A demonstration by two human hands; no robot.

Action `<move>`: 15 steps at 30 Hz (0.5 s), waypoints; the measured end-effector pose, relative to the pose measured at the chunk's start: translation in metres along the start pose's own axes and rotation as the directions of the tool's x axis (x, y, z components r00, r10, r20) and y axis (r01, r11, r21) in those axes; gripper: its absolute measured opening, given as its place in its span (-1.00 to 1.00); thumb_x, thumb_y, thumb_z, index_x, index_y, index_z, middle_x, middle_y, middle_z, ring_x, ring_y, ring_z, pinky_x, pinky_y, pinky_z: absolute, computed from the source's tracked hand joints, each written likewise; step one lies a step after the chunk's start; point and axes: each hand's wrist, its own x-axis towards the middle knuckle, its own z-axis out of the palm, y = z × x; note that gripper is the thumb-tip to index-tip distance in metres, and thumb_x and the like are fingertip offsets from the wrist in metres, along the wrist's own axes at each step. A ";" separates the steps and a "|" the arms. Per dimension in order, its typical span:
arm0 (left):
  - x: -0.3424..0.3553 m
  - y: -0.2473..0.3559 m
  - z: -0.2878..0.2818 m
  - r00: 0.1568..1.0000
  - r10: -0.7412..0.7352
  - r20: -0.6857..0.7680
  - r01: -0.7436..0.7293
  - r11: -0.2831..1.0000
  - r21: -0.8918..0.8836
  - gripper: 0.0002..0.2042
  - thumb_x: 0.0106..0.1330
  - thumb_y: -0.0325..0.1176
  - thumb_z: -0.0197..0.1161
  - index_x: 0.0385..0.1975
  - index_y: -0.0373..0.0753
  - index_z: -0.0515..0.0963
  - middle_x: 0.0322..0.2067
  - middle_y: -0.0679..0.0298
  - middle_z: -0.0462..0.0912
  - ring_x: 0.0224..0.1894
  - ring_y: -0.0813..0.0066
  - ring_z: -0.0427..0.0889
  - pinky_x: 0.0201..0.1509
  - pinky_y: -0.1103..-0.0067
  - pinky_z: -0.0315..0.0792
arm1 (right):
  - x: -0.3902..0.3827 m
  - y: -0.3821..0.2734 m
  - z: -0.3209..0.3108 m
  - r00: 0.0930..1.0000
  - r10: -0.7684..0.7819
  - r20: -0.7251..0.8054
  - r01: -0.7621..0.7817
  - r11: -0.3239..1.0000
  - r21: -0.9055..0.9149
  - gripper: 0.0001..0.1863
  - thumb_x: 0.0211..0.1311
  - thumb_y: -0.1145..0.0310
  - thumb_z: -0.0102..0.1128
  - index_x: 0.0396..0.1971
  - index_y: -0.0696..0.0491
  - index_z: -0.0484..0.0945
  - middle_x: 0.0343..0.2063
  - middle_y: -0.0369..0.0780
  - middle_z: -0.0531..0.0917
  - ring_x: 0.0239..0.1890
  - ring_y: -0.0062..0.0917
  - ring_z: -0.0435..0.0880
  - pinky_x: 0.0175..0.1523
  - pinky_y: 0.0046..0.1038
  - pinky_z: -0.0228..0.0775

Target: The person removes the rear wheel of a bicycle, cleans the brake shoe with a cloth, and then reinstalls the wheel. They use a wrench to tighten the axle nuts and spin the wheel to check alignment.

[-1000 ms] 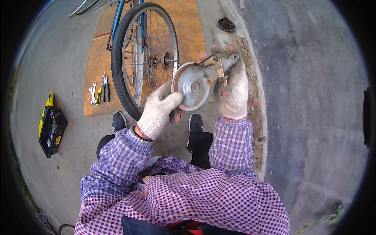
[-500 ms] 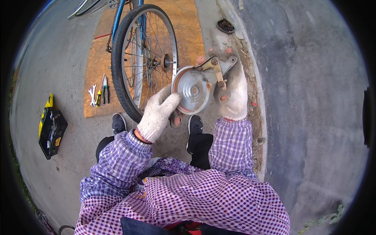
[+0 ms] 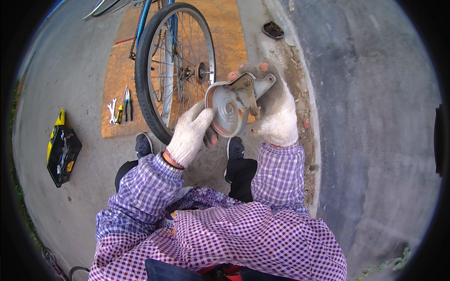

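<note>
Head view looks down on a person in a purple checked shirt, crouched or seated on pavement, with both hands in white knit gloves raised in front of a bicycle wheel. The right hand grips a round metal drum part from behind, its fingers wrapped around the far side so that bare fingertips show above the rim; an angled metal bracket arm bolted to the drum points up and to the right. Held this way, the drum's flat face is tilted toward the person, probably so it can be looked over and worked on. The left hand closes on the drum's lower left edge, thumb and fingers pinching the rim, which steadies it against the other hand's grip. The drum is thus held in the air between both hands, just in front of the wheel's hub and above the person's dark shoes. The wheel stands upright on a sheet of plywood board, which seems laid down as a working floor. On that board, left of the tyre, lie a wrench, pliers and a screwdriver side by side, within reach. Farther left on the pavement sits a black and yellow toolbox, lid open; its contents are too small to make out.
</note>
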 end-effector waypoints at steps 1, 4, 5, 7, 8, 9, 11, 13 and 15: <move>0.001 -0.001 0.000 1.000 0.012 -0.003 -0.012 1.000 0.002 -0.59 0.62 -0.18 0.02 0.23 -0.39 0.46 -0.34 0.25 0.71 -0.60 0.67 0.60 -0.56 0.73 0.43 | 0.000 0.001 0.000 1.000 0.007 0.014 -0.007 1.000 0.021 0.28 -0.62 0.35 0.89 0.38 -0.04 0.38 0.30 -0.03 0.51 0.36 -0.15 0.54 0.39 -0.05 0.56; 0.004 -0.006 -0.002 1.000 0.003 0.003 -0.003 1.000 -0.002 -0.62 0.63 -0.16 0.02 0.16 -0.35 0.49 -0.34 0.26 0.71 -0.59 0.66 0.61 -0.54 0.72 0.45 | -0.002 0.005 -0.002 0.999 0.012 0.036 -0.012 1.000 0.006 0.32 -0.67 0.33 0.90 0.38 -0.02 0.39 0.31 -0.02 0.52 0.37 -0.15 0.54 0.40 -0.06 0.54; 0.005 -0.008 -0.003 1.000 0.000 0.001 0.000 1.000 -0.004 -0.63 0.63 -0.16 0.02 0.16 -0.34 0.49 -0.34 0.25 0.72 -0.58 0.65 0.61 -0.54 0.71 0.46 | -0.002 0.007 -0.004 0.999 0.012 0.040 -0.012 1.000 -0.011 0.33 -0.68 0.32 0.90 0.38 -0.01 0.39 0.31 -0.02 0.52 0.37 -0.16 0.53 0.40 -0.06 0.54; 0.007 -0.011 -0.004 1.000 -0.009 -0.003 0.009 1.000 -0.008 -0.65 0.64 -0.16 0.01 0.14 -0.32 0.49 -0.34 0.25 0.72 -0.58 0.64 0.62 -0.53 0.69 0.48 | -0.004 0.009 -0.007 0.998 0.008 0.067 -0.003 0.997 -0.072 0.30 -0.64 0.31 0.90 0.39 -0.01 0.40 0.31 -0.01 0.52 0.38 -0.15 0.52 0.40 -0.05 0.53; 0.008 -0.012 -0.005 1.000 -0.007 -0.001 0.007 1.000 -0.006 -0.65 0.64 -0.17 0.00 0.15 -0.32 0.49 -0.34 0.24 0.72 -0.58 0.63 0.62 -0.53 0.68 0.48 | -0.004 0.010 -0.008 0.997 0.006 0.080 0.002 0.995 -0.103 0.29 -0.62 0.31 0.89 0.39 -0.02 0.41 0.31 -0.01 0.53 0.38 -0.14 0.52 0.41 -0.04 0.52; 0.008 -0.013 -0.006 1.000 -0.010 0.002 0.010 1.000 -0.005 -0.65 0.64 -0.17 0.00 0.16 -0.31 0.48 -0.34 0.24 0.72 -0.57 0.62 0.62 -0.52 0.68 0.49 | -0.005 0.011 -0.009 0.996 0.024 0.088 -0.016 0.995 -0.094 0.27 -0.58 0.31 0.89 0.40 -0.03 0.41 0.31 -0.01 0.53 0.39 -0.14 0.51 0.41 -0.04 0.52; 0.009 -0.016 -0.008 1.000 -0.015 0.003 0.015 1.000 -0.008 -0.65 0.65 -0.18 -0.02 0.17 -0.31 0.47 -0.35 0.23 0.73 -0.57 0.60 0.63 -0.52 0.67 0.50 | -0.007 0.013 -0.009 0.992 0.078 0.096 -0.070 0.994 -0.083 0.24 -0.51 0.34 0.87 0.41 -0.01 0.40 0.32 -0.01 0.52 0.40 -0.14 0.50 0.43 -0.03 0.47; 0.010 -0.018 -0.009 1.000 -0.015 0.002 0.015 1.000 -0.019 -0.65 0.65 -0.18 -0.02 0.18 -0.30 0.47 -0.35 0.23 0.73 -0.56 0.59 0.64 -0.52 0.66 0.50 | -0.008 0.014 -0.009 0.989 0.092 0.114 -0.081 0.992 -0.096 0.23 -0.47 0.42 0.83 0.42 0.09 0.37 0.33 -0.05 0.52 0.41 -0.17 0.48 0.50 -0.05 0.35; 0.011 -0.020 -0.010 0.999 -0.033 -0.011 0.032 0.999 -0.028 -0.66 0.65 -0.19 -0.03 0.17 -0.30 0.47 -0.36 0.24 0.73 -0.56 0.59 0.64 -0.52 0.66 0.50 | -0.010 0.015 -0.008 0.987 0.103 0.125 -0.092 0.992 -0.091 0.23 -0.46 0.47 0.81 0.43 0.16 0.36 0.35 -0.07 0.51 0.42 -0.20 0.47 0.54 -0.06 0.28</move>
